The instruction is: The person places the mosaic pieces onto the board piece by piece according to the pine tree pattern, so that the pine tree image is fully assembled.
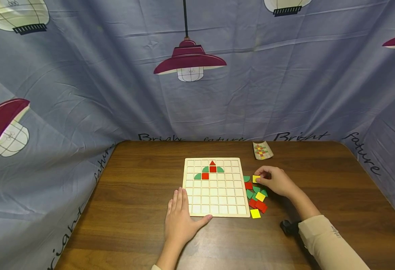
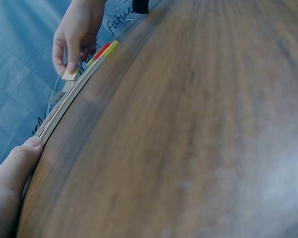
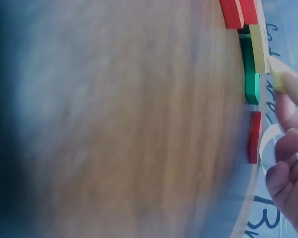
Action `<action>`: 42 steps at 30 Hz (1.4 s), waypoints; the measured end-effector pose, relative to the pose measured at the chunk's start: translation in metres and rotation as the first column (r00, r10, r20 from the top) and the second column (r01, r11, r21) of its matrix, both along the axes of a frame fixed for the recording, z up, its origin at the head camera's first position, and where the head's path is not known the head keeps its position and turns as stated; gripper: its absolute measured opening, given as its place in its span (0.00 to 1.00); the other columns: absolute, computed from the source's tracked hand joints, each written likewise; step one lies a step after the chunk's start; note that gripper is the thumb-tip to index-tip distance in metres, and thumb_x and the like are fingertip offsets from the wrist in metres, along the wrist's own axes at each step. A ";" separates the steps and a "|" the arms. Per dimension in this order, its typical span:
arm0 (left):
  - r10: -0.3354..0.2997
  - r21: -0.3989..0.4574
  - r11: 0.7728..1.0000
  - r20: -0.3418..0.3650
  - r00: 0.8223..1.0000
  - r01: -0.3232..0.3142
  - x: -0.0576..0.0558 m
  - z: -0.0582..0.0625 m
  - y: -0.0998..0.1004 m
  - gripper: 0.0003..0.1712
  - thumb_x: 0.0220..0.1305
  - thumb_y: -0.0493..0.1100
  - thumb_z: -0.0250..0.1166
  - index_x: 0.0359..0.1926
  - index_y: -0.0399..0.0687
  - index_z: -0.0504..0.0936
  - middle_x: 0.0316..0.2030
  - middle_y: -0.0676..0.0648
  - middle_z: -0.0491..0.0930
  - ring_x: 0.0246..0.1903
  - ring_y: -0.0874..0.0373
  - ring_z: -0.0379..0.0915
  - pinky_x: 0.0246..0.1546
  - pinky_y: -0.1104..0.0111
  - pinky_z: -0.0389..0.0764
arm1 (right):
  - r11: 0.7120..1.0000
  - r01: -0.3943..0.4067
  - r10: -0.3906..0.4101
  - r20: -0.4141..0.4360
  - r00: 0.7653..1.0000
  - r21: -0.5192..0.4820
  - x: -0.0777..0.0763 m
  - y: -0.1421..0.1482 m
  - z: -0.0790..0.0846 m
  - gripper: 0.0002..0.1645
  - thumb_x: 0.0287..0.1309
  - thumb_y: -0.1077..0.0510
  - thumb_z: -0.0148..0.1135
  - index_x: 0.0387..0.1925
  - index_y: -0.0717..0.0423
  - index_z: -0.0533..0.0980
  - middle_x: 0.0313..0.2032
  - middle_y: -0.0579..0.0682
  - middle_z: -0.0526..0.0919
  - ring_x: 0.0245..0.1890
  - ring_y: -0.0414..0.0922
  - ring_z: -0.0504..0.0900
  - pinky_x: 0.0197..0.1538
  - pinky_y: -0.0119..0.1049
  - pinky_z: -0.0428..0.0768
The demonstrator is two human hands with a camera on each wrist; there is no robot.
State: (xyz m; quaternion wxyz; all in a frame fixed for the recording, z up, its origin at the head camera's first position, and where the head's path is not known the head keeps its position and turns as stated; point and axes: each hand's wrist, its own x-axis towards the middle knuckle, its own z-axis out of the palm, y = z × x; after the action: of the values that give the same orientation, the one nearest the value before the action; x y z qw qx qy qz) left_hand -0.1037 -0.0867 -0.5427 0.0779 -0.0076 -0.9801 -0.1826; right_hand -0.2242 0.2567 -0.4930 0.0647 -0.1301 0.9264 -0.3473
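Note:
A pale wooden grid board (image 1: pixel 217 200) lies on the table, with a red triangle, red squares and green quarter-circle tiles set in its upper cells. My left hand (image 1: pixel 180 223) rests at the board's lower left corner, fingers along the left edge and thumb (image 2: pixel 32 144) on the near edge. To the right of the board, my right hand (image 1: pixel 276 180) pinches a yellow square tile (image 1: pixel 256 179) between thumb and fingertips. The tile is raised over a loose pile of red tiles (image 1: pixel 261 206), green tiles (image 1: pixel 249 194) and yellow tiles (image 1: pixel 255 213).
A small card (image 1: pixel 263 150) printed with a coloured tile pattern lies behind the board to the right. Near the right sleeve is a black object (image 1: pixel 288 227) on the brown wooden table (image 1: pixel 133 195). A blue-grey curtain (image 1: pixel 217 105) with printed lamps hangs around the table.

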 end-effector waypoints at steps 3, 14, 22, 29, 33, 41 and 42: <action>-0.001 0.005 1.000 0.009 1.000 0.001 0.001 0.001 0.000 0.75 0.43 0.88 0.55 0.77 0.39 0.52 0.78 0.42 0.51 0.78 0.49 0.44 0.77 0.54 0.52 | 0.999 0.013 -0.013 0.004 1.000 -0.037 -0.002 -0.007 0.003 0.09 0.61 0.57 0.68 0.42 0.54 0.82 0.32 0.48 0.81 0.31 0.43 0.74 0.32 0.31 0.74; 0.000 0.006 1.000 0.011 1.000 0.000 0.000 0.000 0.000 0.75 0.43 0.88 0.54 0.77 0.39 0.52 0.78 0.42 0.51 0.78 0.49 0.45 0.77 0.54 0.53 | 0.989 0.002 0.009 0.075 0.997 -0.145 -0.010 -0.066 0.011 0.09 0.63 0.58 0.66 0.44 0.54 0.81 0.33 0.50 0.80 0.28 0.45 0.73 0.27 0.31 0.73; 0.002 0.006 1.000 0.012 1.000 -0.002 0.000 0.001 0.001 0.75 0.43 0.88 0.55 0.77 0.39 0.52 0.78 0.42 0.52 0.78 0.49 0.45 0.77 0.54 0.53 | 0.987 -0.017 0.029 0.075 0.997 -0.161 -0.014 -0.110 0.010 0.08 0.62 0.58 0.67 0.43 0.54 0.81 0.36 0.50 0.82 0.25 0.42 0.74 0.28 0.32 0.75; 0.003 0.005 1.000 0.020 1.000 -0.003 -0.001 0.001 0.001 0.75 0.43 0.89 0.54 0.77 0.39 0.52 0.78 0.42 0.52 0.78 0.49 0.45 0.77 0.54 0.52 | 0.993 -0.024 0.031 0.054 0.998 -0.117 -0.016 -0.130 0.002 0.07 0.62 0.58 0.67 0.41 0.52 0.81 0.34 0.47 0.82 0.34 0.43 0.77 0.36 0.34 0.76; 0.005 -0.005 1.000 0.016 1.000 -0.005 -0.001 0.001 0.000 0.75 0.43 0.89 0.53 0.77 0.39 0.52 0.77 0.42 0.52 0.78 0.49 0.45 0.77 0.54 0.53 | 0.995 -0.013 0.018 0.050 0.999 -0.096 -0.017 -0.136 -0.002 0.06 0.62 0.56 0.67 0.41 0.50 0.81 0.34 0.45 0.82 0.32 0.43 0.77 0.36 0.36 0.76; 0.005 -0.008 1.000 0.018 1.000 -0.004 -0.001 0.000 0.000 0.76 0.43 0.90 0.52 0.77 0.39 0.52 0.77 0.42 0.52 0.78 0.49 0.45 0.77 0.54 0.53 | 0.999 -0.004 0.005 0.011 1.000 -0.039 -0.019 -0.143 -0.007 0.06 0.61 0.53 0.68 0.39 0.46 0.81 0.33 0.42 0.81 0.30 0.42 0.75 0.37 0.36 0.74; 0.003 -0.007 1.000 0.017 1.000 -0.003 -0.001 0.000 0.000 0.76 0.43 0.90 0.52 0.77 0.39 0.52 0.77 0.42 0.52 0.78 0.49 0.45 0.77 0.54 0.53 | 0.999 -0.006 0.006 0.006 1.000 -0.035 -0.018 -0.143 -0.007 0.05 0.61 0.53 0.68 0.39 0.46 0.81 0.34 0.42 0.80 0.31 0.42 0.75 0.37 0.37 0.74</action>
State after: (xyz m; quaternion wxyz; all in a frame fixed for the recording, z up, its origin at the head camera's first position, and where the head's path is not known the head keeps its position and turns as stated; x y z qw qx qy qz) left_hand -0.1049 -0.0870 -0.5426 0.0697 -0.0047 -0.9813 -0.1794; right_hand -0.2426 0.1132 -0.5004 0.0664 -0.1329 0.9197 -0.3636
